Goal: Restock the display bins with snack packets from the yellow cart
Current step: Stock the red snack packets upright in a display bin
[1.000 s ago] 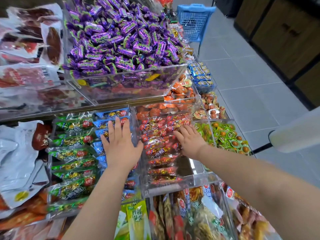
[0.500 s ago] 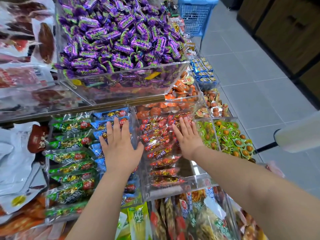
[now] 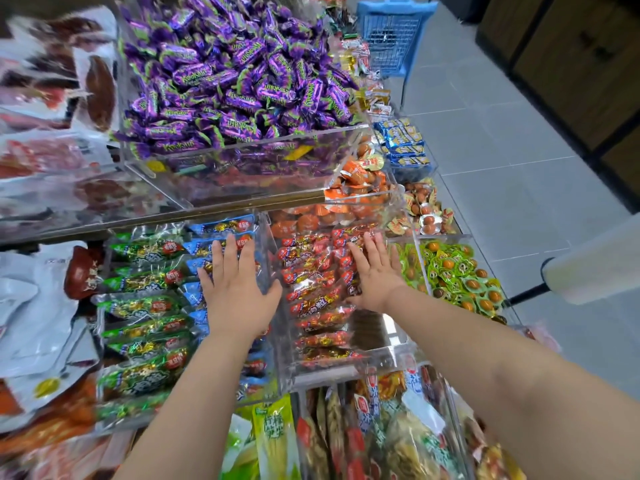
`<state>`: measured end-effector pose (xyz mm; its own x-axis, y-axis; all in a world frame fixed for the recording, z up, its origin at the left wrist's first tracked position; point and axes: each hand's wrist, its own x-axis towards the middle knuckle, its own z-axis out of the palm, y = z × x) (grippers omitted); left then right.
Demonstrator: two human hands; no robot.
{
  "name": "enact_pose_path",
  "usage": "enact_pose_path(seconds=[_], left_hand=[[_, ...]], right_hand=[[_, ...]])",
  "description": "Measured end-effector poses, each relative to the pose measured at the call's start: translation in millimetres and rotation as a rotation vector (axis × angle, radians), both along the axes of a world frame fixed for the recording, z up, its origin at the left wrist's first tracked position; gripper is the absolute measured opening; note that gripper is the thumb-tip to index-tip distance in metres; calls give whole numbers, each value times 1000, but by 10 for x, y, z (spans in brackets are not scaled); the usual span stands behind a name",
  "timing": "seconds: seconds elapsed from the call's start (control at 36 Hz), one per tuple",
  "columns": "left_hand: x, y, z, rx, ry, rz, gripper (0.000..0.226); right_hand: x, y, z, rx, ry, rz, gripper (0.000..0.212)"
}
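Observation:
Clear acrylic display bins hold rows of snack packets. My left hand point(image 3: 236, 292) lies flat, fingers straight, on the blue packets point(image 3: 221, 227) in the middle bin. My right hand point(image 3: 375, 271) lies flat on the red packets point(image 3: 313, 275) in the neighbouring bin point(image 3: 349, 370), fingers spread and straight. Neither hand holds a packet. Green packets point(image 3: 145, 313) fill the bin to the left of my left hand. The yellow cart is not in view.
A raised bin point(image 3: 263, 178) of purple candies hangs over the back of the lower bins. Orange packs point(image 3: 360, 178) and green cups point(image 3: 460, 271) lie to the right. A blue basket point(image 3: 394, 36) stands on the tiled floor. A white roll point(image 3: 595, 261) juts in at right.
My right hand has opened from a loose curl and spread flat over the red packets, sliding slightly forward. My left hand stays flat on the blue packets.

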<state>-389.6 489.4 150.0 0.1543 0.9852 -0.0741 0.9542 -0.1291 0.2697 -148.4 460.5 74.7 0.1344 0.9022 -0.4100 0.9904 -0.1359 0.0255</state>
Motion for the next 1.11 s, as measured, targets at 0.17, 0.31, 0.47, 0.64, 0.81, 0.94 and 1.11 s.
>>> enact_pose_path(seconds=[0.17,0.31,0.47,0.64,0.81,0.94,1.11], left_hand=[[-14,-35,132,-17,-107,1,67],[79,-350,326,118,-418,-92,39],[278,-954,387,-94,-734,-216,20],[443,-1455,-18,-627,-678,-346,20],[543,-2099,-638,-865,-315,-517,20],[575,-2745,-1040,-1072,-53,-591,29],[624,-3405,-1323,-1268,119,-433,16]], right_hand=[[6,-311,269,213,280,-21,69],[-92,-733,445,338,509,-136,31],[-333,-1419,437,576,654,-320,20],[-672,-2430,208,626,874,-864,18],[-996,-3752,-10,420,851,-1217,13],[-1387,-4961,-193,196,788,-1549,17],[-1907,-6140,-329,72,810,-1893,22]])
